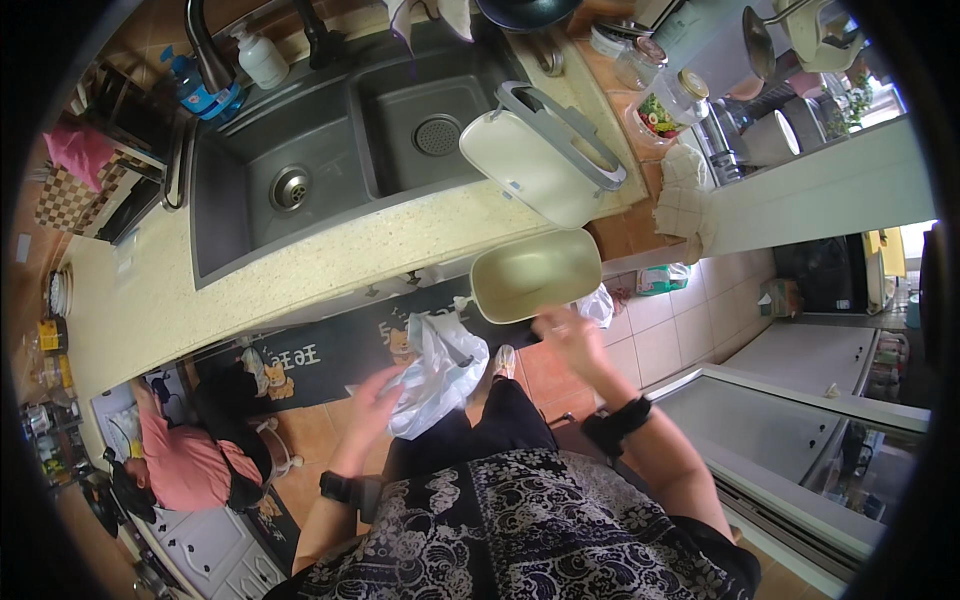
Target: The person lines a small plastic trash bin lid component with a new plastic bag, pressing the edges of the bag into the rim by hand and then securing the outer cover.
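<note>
A crumpled white plastic bag (442,371) hangs from my left hand (376,401), whose fingers are at its left edge. My right hand (571,337), blurred, is at the near rim of a beige plastic bin (536,277); whether it grips the rim cannot be told. The bin stands open below the counter's front edge. Its inside shows no bag. A cream lid with a grey frame (540,161) rests tilted above it, over the counter's edge beside the sink.
A double-bowl grey sink (300,165) is set in the speckled counter (300,315). Glass jars (667,105) stand at the right. A person in a pink top (187,465) sits low at the left. A dark mat (337,352) lies on the tiled floor.
</note>
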`<state>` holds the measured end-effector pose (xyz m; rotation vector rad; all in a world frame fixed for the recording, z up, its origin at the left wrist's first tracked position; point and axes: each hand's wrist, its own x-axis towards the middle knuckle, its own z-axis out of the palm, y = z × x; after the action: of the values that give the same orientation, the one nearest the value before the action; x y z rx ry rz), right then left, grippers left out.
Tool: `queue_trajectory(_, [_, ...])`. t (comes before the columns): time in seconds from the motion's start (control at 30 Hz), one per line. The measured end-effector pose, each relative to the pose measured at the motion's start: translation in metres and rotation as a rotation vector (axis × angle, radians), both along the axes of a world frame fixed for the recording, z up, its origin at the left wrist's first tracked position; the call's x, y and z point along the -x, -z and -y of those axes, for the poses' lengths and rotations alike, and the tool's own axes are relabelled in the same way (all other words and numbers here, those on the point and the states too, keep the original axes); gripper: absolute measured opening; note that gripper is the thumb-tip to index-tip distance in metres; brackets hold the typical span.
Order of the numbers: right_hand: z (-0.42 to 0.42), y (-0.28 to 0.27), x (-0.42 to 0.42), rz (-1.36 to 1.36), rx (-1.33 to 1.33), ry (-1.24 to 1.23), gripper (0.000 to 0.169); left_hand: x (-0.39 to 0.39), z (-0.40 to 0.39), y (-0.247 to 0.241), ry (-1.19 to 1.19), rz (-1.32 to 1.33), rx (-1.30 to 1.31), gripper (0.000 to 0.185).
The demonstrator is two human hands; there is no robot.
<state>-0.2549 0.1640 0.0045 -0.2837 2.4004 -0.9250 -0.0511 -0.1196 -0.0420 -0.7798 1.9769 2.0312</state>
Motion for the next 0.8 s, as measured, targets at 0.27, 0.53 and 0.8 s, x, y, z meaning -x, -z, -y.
queue_trajectory(0.27, [0.07, 0.065, -0.043, -0.586, -0.058, -0.591, 0.027, 0.043, -0.009, -0.088, 0.404, -0.132, -0.046, 0.034])
queue_trajectory(0.53, [-0.008, 0.016, -0.034, -0.66, -0.236, -0.271, 0.026, 0.009, 0.035, -0.026, 0.473, -0.195, 1.118, 0.04])
queue_trajectory(0.8, [-0.06, 0.037, -0.091, -0.404, -0.281, -0.078, 0.047, -0.016, 0.008, 0.013, 0.354, -0.089, 1.016, 0.035])
